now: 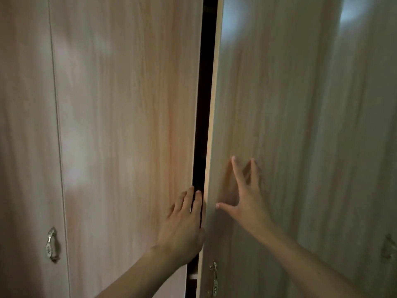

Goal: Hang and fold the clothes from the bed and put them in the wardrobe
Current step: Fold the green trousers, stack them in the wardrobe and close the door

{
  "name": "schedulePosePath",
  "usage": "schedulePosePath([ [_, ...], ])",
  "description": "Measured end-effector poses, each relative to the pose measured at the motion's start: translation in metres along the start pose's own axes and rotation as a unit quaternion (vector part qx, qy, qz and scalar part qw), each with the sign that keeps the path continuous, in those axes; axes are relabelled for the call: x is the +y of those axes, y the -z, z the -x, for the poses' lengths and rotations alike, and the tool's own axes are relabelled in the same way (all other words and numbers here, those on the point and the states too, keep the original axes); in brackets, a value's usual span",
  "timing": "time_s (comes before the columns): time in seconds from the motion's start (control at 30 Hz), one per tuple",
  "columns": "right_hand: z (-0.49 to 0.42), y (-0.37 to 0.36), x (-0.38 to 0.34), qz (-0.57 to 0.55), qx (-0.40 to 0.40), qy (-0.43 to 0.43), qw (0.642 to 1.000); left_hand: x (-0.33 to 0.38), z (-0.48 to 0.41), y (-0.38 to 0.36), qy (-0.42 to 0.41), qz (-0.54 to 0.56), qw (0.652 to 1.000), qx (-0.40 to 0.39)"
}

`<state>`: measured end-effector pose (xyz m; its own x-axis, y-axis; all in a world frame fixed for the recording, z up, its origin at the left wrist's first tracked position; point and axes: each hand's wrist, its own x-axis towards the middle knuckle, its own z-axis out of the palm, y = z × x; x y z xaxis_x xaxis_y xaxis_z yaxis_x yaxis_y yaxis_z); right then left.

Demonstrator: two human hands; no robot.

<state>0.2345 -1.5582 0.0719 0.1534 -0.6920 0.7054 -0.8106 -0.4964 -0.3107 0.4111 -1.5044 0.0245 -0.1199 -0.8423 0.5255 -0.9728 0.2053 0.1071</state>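
A light wood wardrobe fills the view. Its middle door [129, 125] looks flush, and the door to its right [279, 104] stands slightly ajar, leaving a narrow dark gap [202, 125]. My left hand [184, 224] lies flat on the middle door near its right edge, fingertips reaching the gap. My right hand [245, 196] presses on the ajar door with fingers spread and straight. No clothes are in view, and the wardrobe's inside is too dark to make out.
A metal drop handle [51, 245] hangs on the far-left door, another handle [213, 278] sits low on the ajar door, and a third handle [387, 248] shows blurred at the right edge. The wardrobe is very close in front of me.
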Motion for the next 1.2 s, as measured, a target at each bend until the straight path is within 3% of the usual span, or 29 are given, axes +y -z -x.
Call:
schedulePosePath([
  [0.17,-0.008,-0.016,-0.001,0.035,0.011,-0.004,0.999,-0.024,-0.019,-0.003,0.007,-0.005,1.0,0.008],
  [0.5,-0.023,-0.035,0.007,0.095,-0.004,0.013,0.995,-0.045,-0.048,-0.01,-0.014,-0.045,0.99,0.136],
  [0.8,-0.041,-0.072,0.03,0.152,0.0,0.01,0.988,-0.063,-0.095,-0.019,-0.047,-0.173,0.971,0.159],
  [1.2,-0.062,-0.111,0.05,0.188,0.034,0.02,0.981,-0.069,-0.125,-0.046,-0.006,-0.222,0.962,0.162],
])
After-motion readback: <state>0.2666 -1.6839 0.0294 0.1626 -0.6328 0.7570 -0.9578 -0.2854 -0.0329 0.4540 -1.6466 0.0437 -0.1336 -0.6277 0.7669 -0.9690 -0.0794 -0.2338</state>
